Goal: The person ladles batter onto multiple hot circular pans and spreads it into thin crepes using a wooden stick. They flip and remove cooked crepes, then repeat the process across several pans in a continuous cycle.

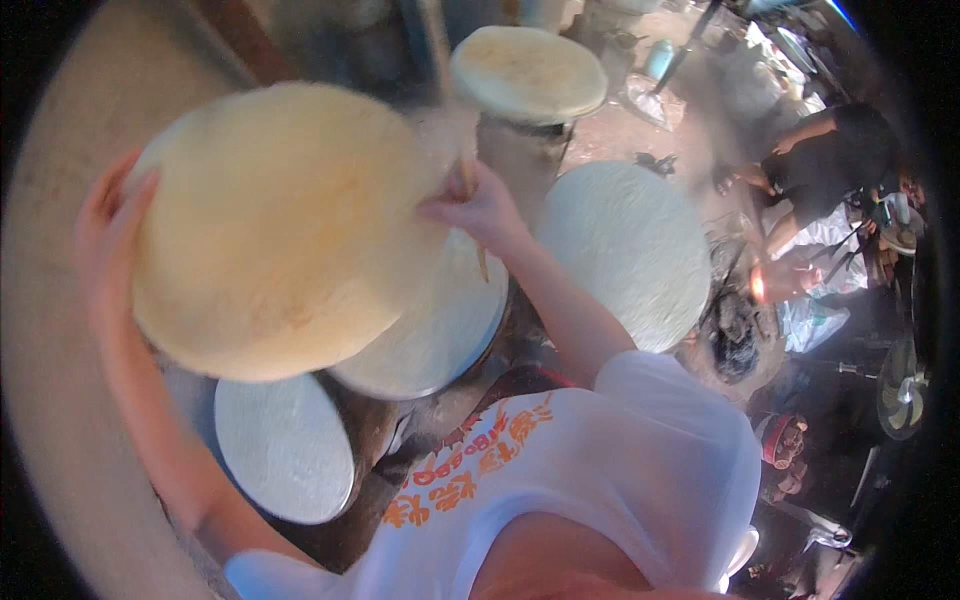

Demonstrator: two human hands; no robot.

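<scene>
A large, pale yellow round flatbread [285, 225] with faint brown patches is raised in front of me. My left hand [112, 225] grips its left edge, thumb on the upper face. At the opposite edge, my right hand [480, 210] grasps a thin wooden stick [442, 82], its fingertips touching or very close to the bread. Partly hidden beneath the bread is a white round sheet [450, 322] on a round griddle. Another white round [285, 457] lies nearer my body at lower left. To the right of my right forearm is a third pale round [626, 255].
Browned flatbread [529, 71] rests on a stand at the far side. At right, a person in dark clothes [832, 165] bends near a small flame [757, 286] and plastic bags [814, 322]. A fan [904, 390] stands at the right rim. Haze blurs parts.
</scene>
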